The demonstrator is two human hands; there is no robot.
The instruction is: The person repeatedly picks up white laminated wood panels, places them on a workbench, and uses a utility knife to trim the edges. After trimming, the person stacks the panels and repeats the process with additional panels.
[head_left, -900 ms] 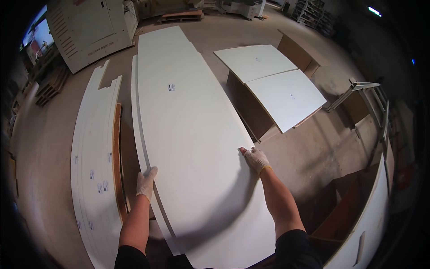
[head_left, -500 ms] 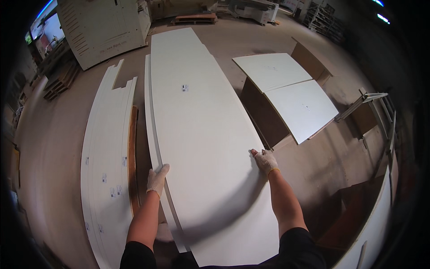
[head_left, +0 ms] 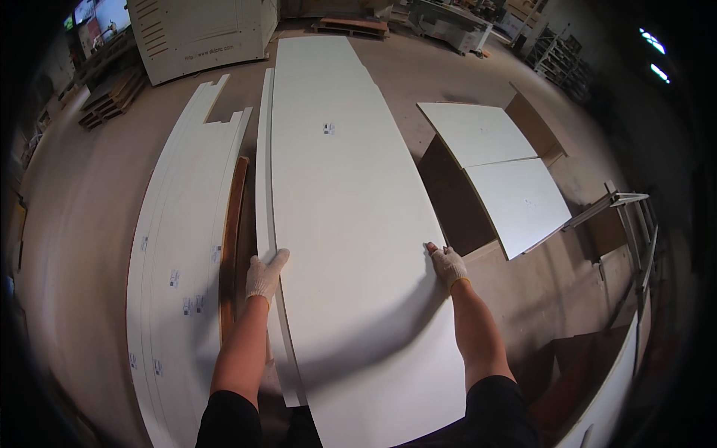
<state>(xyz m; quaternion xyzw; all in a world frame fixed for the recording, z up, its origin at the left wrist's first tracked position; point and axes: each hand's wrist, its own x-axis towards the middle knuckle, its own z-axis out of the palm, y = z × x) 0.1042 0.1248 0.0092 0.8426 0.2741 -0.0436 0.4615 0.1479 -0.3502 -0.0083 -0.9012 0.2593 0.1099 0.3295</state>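
A long white panel [head_left: 351,209] lies flat in front of me on a stack of similar boards, running away toward the far wall. My left hand [head_left: 265,275], in a white knit glove, grips the panel's left edge with the fingers curled over it. On the opposite side, my gloved right hand [head_left: 448,264] clasps the right edge. A narrower white board [head_left: 263,194] shows just under the panel along its left side.
Notched white panels [head_left: 187,224] and a brown strip [head_left: 231,231] lie on the floor to the left. Two white boards [head_left: 500,164] rest on brown sheets at right. A metal frame [head_left: 620,205] stands far right; a large white machine cabinet [head_left: 198,30] is behind.
The long panel and both hands sit lower and further right in the picture than before; my grip on both edges stays the same.
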